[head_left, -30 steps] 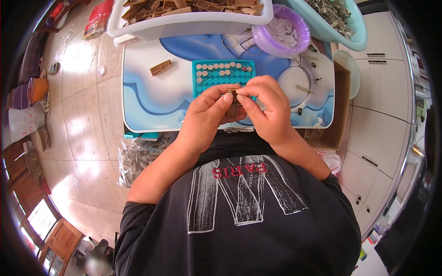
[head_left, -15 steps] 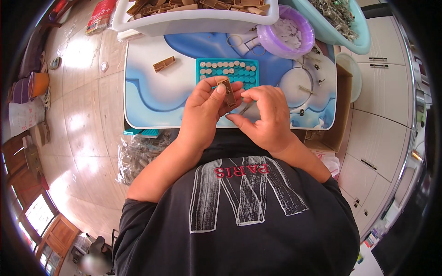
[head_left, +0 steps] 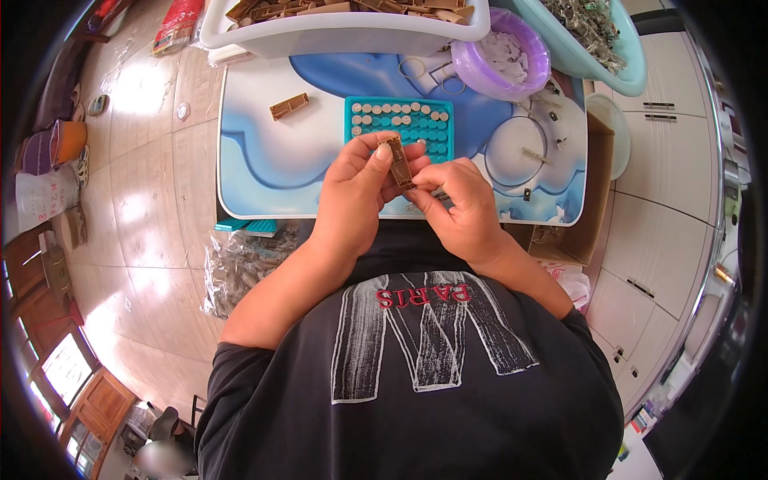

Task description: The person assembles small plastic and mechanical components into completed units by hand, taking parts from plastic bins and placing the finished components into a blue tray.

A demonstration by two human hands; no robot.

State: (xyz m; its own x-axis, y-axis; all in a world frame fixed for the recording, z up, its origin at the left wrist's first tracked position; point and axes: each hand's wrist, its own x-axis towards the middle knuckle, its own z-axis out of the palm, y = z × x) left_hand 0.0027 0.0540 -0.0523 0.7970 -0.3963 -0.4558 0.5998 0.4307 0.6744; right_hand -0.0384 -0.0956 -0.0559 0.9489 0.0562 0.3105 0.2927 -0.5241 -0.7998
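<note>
Here, over the near edge of the worktop (head_left: pixel 264 156), the left hand (head_left: pixel 352 180) has its fingers clamped on a brown casing (head_left: pixel 401 166), and in come the right hand's (head_left: pixel 460 200) fingers at its near end, gripping or just touching, I can't tell! Beyond sits a teal tray (head_left: pixel 348 118), a second casing (head_left: pixel 289 106) to its left, and farthest, a white bin (head_left: pixel 344 37) heaped with brown parts (head_left: pixel 320 10).

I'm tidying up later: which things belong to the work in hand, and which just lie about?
Apparently in use: brown casing in the left hand, turquoise tray, white bin of brown pieces.
Probably just lying about: red package, white bag.
</note>
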